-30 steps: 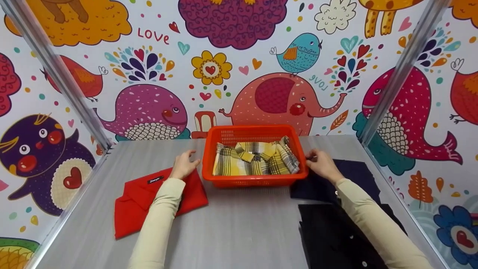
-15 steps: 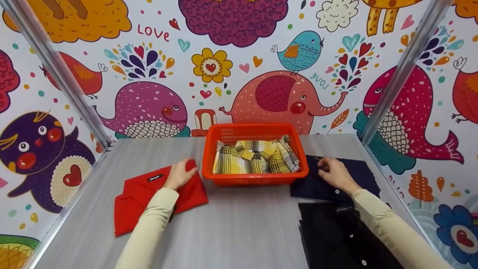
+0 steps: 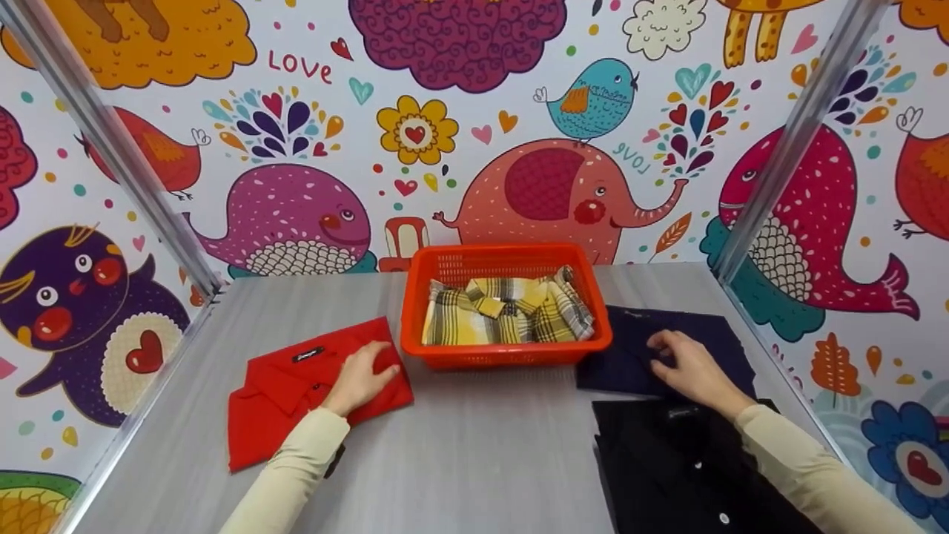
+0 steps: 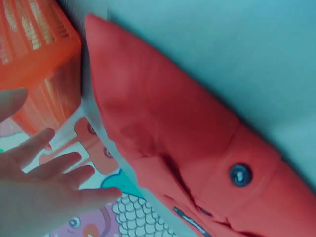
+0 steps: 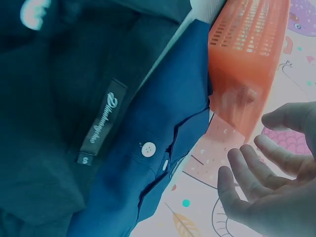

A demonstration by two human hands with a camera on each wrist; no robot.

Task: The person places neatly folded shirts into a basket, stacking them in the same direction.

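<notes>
Released and empty, the left hand [image 3: 363, 378] and right hand [image 3: 691, 367] have drawn back from the basket [image 3: 511, 350] over the red shirt [image 3: 285, 382] and navy shirt [image 3: 621, 357]. The plaid shirt [image 3: 478, 319] lies in the basket. The wall [image 3: 300, 67] reads "LOVE"; the black shirt [image 3: 660, 463] has a barely legible script label [image 5: 102, 118].

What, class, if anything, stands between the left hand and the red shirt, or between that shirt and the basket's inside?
Nothing visible stands between the left hand and the red shirt beneath it. Toward the orange basket, only its raised wall facing the shirt stands in the way; a plaid shirt lies inside.
</notes>
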